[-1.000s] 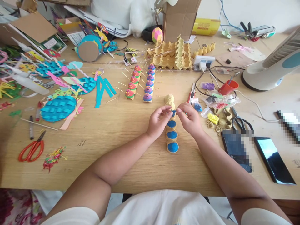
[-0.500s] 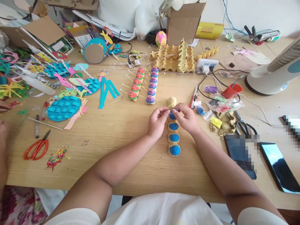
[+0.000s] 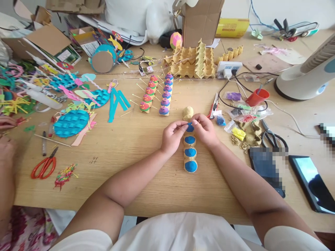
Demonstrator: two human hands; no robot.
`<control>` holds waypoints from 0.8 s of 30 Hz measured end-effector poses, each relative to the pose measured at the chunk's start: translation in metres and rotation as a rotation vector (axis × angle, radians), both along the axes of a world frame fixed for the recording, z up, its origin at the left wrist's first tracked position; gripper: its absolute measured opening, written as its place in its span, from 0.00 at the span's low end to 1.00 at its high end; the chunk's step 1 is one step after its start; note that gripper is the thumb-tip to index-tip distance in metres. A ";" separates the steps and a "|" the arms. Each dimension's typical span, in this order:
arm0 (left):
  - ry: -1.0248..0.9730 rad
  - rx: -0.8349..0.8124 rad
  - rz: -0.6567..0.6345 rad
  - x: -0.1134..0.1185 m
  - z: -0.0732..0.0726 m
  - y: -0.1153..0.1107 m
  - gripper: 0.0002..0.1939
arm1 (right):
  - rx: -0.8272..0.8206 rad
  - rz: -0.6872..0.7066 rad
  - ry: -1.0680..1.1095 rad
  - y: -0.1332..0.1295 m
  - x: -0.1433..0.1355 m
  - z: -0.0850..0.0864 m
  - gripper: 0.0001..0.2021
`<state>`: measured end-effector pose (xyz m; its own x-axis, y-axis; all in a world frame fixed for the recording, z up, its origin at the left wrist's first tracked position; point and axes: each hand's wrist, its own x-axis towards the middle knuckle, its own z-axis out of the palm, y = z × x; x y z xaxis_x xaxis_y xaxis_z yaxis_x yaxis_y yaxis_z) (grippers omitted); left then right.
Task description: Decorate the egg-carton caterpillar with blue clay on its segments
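A strip of egg carton cups [image 3: 190, 159] lies lengthwise in front of me, several of its bumps capped with blue clay [image 3: 190, 152]. The cup at its far end [image 3: 188, 112] is bare. My left hand [image 3: 172, 136] is closed in a pinch at the left side of the farthest blue cap. From the right, my right hand [image 3: 205, 129] pinches at the same cap, its thumb near the left fingertips. The fingers partly hide that cap. Beyond my hands stand two finished strips, one red and green [image 3: 149, 94], one purple and blue [image 3: 166, 94], with pins stuck in their sides.
To the right lie a craft knife [image 3: 214, 105], bagged clay [image 3: 238, 133], black scissors [image 3: 273, 137] and phones [image 3: 311, 183]. On the left are woven blue discs [image 3: 71, 123], orange-handled scissors [image 3: 44, 164], paper scraps [image 3: 65, 175] and another person's hand [image 3: 6, 150]. Egg trays [image 3: 191, 62] sit behind.
The whole view has shifted slightly, with the table contents a little further left. Both my hands stay at the same blue cap. The other person's hand at left shows more.
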<state>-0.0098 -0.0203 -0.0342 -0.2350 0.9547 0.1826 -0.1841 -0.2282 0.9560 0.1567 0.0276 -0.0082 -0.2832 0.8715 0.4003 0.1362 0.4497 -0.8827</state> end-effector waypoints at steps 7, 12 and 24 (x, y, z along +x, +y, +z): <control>0.050 -0.026 -0.019 -0.001 0.003 0.001 0.25 | 0.037 -0.027 0.005 0.002 -0.002 -0.003 0.34; 0.127 0.002 -0.080 -0.003 0.015 0.018 0.22 | -0.001 -0.088 0.054 0.005 -0.003 -0.005 0.36; 0.351 0.134 -0.145 -0.018 0.001 0.037 0.16 | -0.035 -0.079 0.060 0.008 0.002 -0.003 0.37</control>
<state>-0.0283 0.0162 -0.0329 -0.0009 0.9356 0.3531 0.1086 -0.3509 0.9301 0.1583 0.0352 -0.0113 -0.1899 0.9038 0.3835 0.1167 0.4086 -0.9052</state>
